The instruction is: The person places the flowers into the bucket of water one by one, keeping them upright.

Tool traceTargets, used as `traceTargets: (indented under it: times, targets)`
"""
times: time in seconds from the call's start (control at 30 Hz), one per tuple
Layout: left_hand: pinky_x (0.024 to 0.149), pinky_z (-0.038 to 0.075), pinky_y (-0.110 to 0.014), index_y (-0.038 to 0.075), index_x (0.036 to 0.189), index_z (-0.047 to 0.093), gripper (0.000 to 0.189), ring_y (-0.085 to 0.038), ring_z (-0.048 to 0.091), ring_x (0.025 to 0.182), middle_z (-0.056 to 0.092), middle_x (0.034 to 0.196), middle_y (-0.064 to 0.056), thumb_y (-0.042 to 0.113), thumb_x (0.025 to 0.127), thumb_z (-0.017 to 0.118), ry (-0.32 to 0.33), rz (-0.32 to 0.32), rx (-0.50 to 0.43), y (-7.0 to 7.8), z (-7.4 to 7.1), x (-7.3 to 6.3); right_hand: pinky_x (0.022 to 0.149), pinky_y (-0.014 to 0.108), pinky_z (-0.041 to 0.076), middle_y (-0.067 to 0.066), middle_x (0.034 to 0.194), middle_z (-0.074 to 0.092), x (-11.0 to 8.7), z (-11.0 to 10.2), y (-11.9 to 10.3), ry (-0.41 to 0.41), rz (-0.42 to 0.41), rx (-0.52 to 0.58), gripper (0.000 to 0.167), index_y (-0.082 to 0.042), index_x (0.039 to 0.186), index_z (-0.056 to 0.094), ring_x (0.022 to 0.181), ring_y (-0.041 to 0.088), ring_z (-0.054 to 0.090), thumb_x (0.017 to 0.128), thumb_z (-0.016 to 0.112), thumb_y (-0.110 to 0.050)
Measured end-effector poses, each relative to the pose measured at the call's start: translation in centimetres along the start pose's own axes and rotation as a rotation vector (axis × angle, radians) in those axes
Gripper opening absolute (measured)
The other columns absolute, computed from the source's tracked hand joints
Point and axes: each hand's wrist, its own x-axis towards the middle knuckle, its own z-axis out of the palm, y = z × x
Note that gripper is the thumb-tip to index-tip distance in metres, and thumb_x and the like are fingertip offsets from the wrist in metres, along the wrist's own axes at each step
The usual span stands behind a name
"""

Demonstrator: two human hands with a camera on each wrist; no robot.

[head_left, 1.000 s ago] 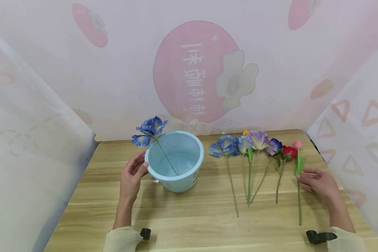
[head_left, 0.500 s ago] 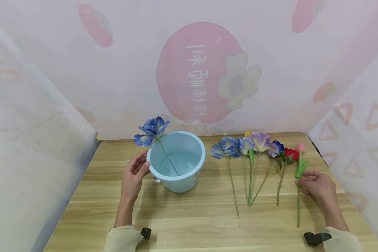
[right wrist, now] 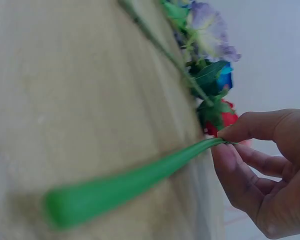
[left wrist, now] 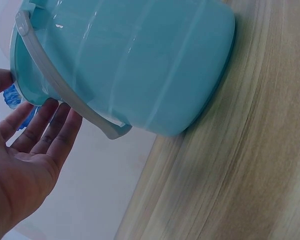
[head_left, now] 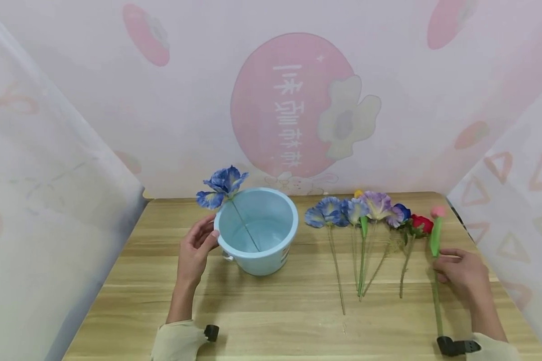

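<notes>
My left hand (head_left: 195,253) holds the left rim of a light blue bucket (head_left: 257,261), thumb at the rim and fingers against its outer side. In the left wrist view the bucket (left wrist: 140,60) stands upright on the table, its pale handle hanging down. One blue iris (head_left: 223,185) leans in the bucket, its bloom over the back left rim. At the far right my right hand (head_left: 462,271) pinches a pink tulip (head_left: 438,212) by its green stem, below the leaves. In the right wrist view the stem (right wrist: 135,185) is raised, its lower end toward the camera.
Between bucket and right hand lie several artificial flowers: blue irises (head_left: 329,211), a purple iris (head_left: 377,204), a dark blue flower (head_left: 403,211) and a red rose (head_left: 421,224). Patterned panels (head_left: 185,100) enclose the wooden table (head_left: 271,321) at the back and sides.
The right hand has closed its pinch on the tulip stem, and the stem's lower end has come up toward the camera. The left hand keeps its hold on the bucket. The head view has shifted slightly.
</notes>
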Motion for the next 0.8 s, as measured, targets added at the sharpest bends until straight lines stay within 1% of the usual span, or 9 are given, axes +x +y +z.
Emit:
traceTargets:
  times: [0.1, 0.17, 0.27, 0.4, 0.63, 0.8]
  targets:
    - [0.083, 0.066, -0.024, 0.001, 0.149, 0.060, 0.044, -0.012, 0.074, 0.111, 0.071, 0.126, -0.001, 0.008, 0.106, 0.066, 0.003, -0.004, 0.006, -0.1, 0.0, 0.0, 0.065, 0.030, 0.067, -0.007, 0.092, 0.077, -0.5, -0.5, -0.5, 0.020, -0.019, 0.032, 0.058, 0.016, 0.147, 0.050, 0.066, 0.007, 0.075, 0.099, 0.068, -0.012]
    - [0.083, 0.066, -0.024, 0.001, 0.149, 0.060, 0.044, -0.012, 0.074, 0.111, 0.071, 0.126, -0.002, 0.008, 0.106, 0.066, 0.004, -0.005, 0.009, -0.1, 0.0, 0.0, 0.067, 0.030, 0.068, -0.011, 0.090, 0.073, -0.8, -0.7, -1.0, 0.030, -0.038, 0.069, 0.058, 0.018, 0.148, 0.048, 0.068, 0.003, 0.073, 0.100, 0.068, -0.009]
    - [0.083, 0.066, -0.023, 0.001, 0.149, 0.059, 0.044, -0.012, 0.074, 0.111, 0.070, 0.127, -0.005, 0.009, 0.107, 0.066, 0.003, -0.002, 0.010, -0.1, 0.0, 0.0, 0.071, 0.029, 0.068, -0.020, 0.089, 0.065, -1.5, -0.9, -1.9, 0.046, -0.074, 0.093, 0.060, 0.017, 0.150, 0.046, 0.072, -0.005, 0.070, 0.101, 0.069, -0.009]
    - [0.083, 0.066, -0.023, 0.000, 0.149, 0.059, 0.044, -0.012, 0.074, 0.112, 0.070, 0.128, -0.008, 0.009, 0.107, 0.066, 0.001, -0.003, 0.008, -0.1, 0.0, 0.1, 0.073, 0.029, 0.068, -0.028, 0.087, 0.062, -2.3, -0.8, -3.6, 0.058, -0.127, 0.112, 0.060, 0.016, 0.151, 0.047, 0.076, -0.009, 0.069, 0.102, 0.071, -0.010]
    - [0.083, 0.066, -0.024, 0.001, 0.149, 0.060, 0.044, -0.013, 0.074, 0.112, 0.070, 0.128, -0.007, 0.009, 0.106, 0.067, 0.002, -0.007, 0.006, 0.0, 0.0, 0.0, 0.072, 0.025, 0.067, -0.030, 0.093, 0.062, -3.8, 0.0, -6.9, 0.077, -0.220, 0.154, 0.059, 0.012, 0.151, 0.050, 0.082, -0.014, 0.068, 0.103, 0.071, -0.014]
    - [0.084, 0.066, -0.024, 0.000, 0.150, 0.059, 0.044, -0.012, 0.074, 0.112, 0.071, 0.128, -0.005, 0.009, 0.107, 0.066, -0.004, -0.003, 0.007, 0.1, 0.1, 0.0, 0.073, 0.024, 0.067, -0.028, 0.099, 0.062, -4.4, 0.8, -8.9, 0.091, -0.287, 0.172, 0.055, 0.011, 0.149, 0.052, 0.086, -0.013, 0.069, 0.103, 0.071, -0.012]
